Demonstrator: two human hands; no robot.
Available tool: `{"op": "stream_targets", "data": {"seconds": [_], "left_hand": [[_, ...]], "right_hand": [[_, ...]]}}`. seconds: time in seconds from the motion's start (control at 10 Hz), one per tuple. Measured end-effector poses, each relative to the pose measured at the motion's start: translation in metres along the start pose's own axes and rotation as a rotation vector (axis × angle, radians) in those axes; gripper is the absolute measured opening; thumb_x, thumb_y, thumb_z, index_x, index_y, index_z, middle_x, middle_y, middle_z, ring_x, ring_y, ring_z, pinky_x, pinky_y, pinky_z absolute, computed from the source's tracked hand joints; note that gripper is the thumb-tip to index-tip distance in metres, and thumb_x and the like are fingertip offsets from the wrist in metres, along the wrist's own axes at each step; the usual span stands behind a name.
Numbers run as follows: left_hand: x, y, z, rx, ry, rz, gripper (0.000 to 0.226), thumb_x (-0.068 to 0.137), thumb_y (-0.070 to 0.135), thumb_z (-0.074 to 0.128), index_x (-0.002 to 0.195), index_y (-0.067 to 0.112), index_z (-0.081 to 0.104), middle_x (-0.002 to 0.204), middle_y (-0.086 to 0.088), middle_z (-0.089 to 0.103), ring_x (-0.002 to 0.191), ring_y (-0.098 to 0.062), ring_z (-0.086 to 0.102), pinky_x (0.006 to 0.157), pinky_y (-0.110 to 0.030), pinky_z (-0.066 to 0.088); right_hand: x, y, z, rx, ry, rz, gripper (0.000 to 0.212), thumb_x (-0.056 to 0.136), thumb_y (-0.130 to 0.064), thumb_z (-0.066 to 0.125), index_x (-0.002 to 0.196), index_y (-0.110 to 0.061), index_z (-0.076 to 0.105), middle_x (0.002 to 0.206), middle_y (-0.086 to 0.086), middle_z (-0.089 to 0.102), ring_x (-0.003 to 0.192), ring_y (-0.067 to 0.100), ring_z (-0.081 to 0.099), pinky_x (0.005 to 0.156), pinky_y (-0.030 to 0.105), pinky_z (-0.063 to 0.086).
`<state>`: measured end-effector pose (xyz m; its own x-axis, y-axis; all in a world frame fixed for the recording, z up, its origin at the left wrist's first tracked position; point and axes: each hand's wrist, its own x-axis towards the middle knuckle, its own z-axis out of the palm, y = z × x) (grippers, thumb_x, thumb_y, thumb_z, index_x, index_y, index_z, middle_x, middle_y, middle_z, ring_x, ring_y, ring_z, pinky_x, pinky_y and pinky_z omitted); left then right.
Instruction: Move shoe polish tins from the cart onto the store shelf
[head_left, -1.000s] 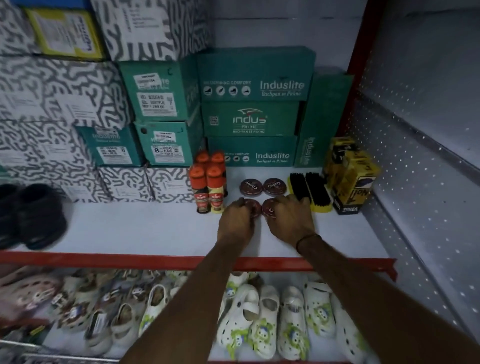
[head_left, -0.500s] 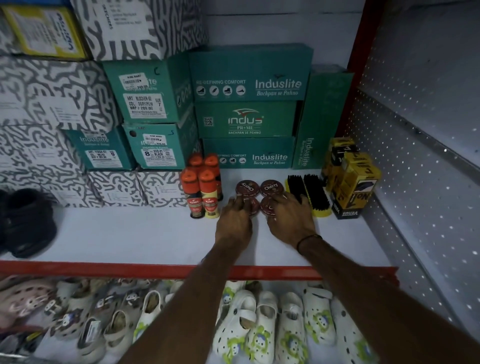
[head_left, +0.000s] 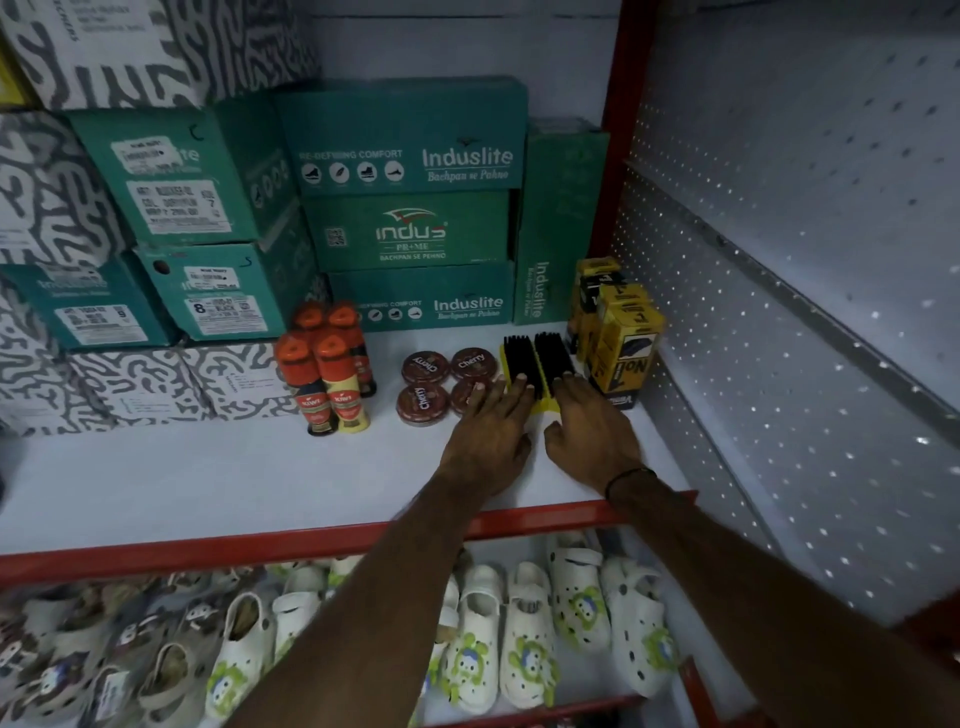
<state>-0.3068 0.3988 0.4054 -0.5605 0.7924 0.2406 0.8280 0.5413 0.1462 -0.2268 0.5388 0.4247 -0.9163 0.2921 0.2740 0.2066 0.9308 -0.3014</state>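
Several round brown "Cherry" shoe polish tins lie flat on the white shelf (head_left: 208, 478) in two rows of two. The back pair (head_left: 425, 366) and the front left tin (head_left: 422, 404) show fully. The front right tin (head_left: 464, 396) is partly under my left hand's fingers. My left hand (head_left: 488, 434) lies flat with fingers spread, its fingertips reaching that tin and the near end of the yellow brushes (head_left: 535, 358). My right hand (head_left: 589, 428) rests just right of it, fingers apart, fingertips at the brushes' right side. Neither hand holds anything. No cart is in view.
Orange-capped polish bottles (head_left: 324, 374) stand left of the tins. Yellow cartons (head_left: 621, 332) stand right of the brushes against the perforated side panel (head_left: 779, 312). Green shoe boxes (head_left: 415, 208) fill the back. White clogs (head_left: 519, 649) sit on the shelf below the red edge (head_left: 260, 548).
Both hands have left the front tins and slid right to the near end of the brushes. The front left tin is now uncovered.
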Motion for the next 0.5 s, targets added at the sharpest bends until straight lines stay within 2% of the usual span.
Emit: {"op": "stream_targets", "data": {"seconds": [0.2, 0.3, 0.4, 0.5], "left_hand": [[0.006, 0.004, -0.001, 0.012, -0.001, -0.010, 0.070, 0.098, 0.022, 0.047, 0.158, 0.006, 0.015, 0.168, -0.016, 0.013, 0.155, -0.033, 0.013, 0.126, -0.044, 0.003], [0.006, 0.006, -0.002, 0.003, -0.018, -0.017, 0.070, 0.098, 0.022, 0.047, 0.158, 0.006, 0.015, 0.168, -0.016, 0.014, 0.155, -0.033, 0.014, 0.127, -0.044, 0.005], [0.003, 0.005, -0.008, -0.009, -0.004, -0.027, 0.068, 0.100, 0.025, 0.043, 0.158, 0.006, 0.013, 0.168, -0.016, 0.014, 0.155, -0.033, 0.013, 0.126, -0.045, 0.009], [0.003, 0.002, -0.025, 0.057, 0.064, -0.088, 0.067, 0.102, 0.030, 0.037, 0.158, 0.006, 0.009, 0.168, -0.016, 0.011, 0.156, -0.032, 0.010, 0.128, -0.047, 0.011]], "right_hand": [[0.005, 0.007, -0.004, -0.011, -0.087, -0.058, 0.067, 0.085, -0.004, 0.055, 0.146, 0.008, 0.032, 0.155, 0.029, 0.035, 0.147, 0.038, 0.030, 0.120, 0.043, 0.027], [0.006, 0.008, -0.007, -0.040, -0.150, -0.044, 0.067, 0.088, -0.005, 0.053, 0.148, 0.007, 0.028, 0.157, 0.027, 0.030, 0.148, 0.037, 0.026, 0.122, 0.040, 0.022], [0.007, -0.001, -0.017, -0.111, -0.127, -0.091, 0.062, 0.086, -0.008, 0.051, 0.144, 0.007, 0.036, 0.152, 0.029, 0.039, 0.143, 0.039, 0.036, 0.119, 0.044, 0.031], [0.010, -0.011, -0.029, -0.180, -0.030, -0.126, 0.060, 0.085, -0.016, 0.043, 0.142, 0.005, 0.040, 0.149, 0.027, 0.045, 0.139, 0.039, 0.041, 0.114, 0.050, 0.037]]}}
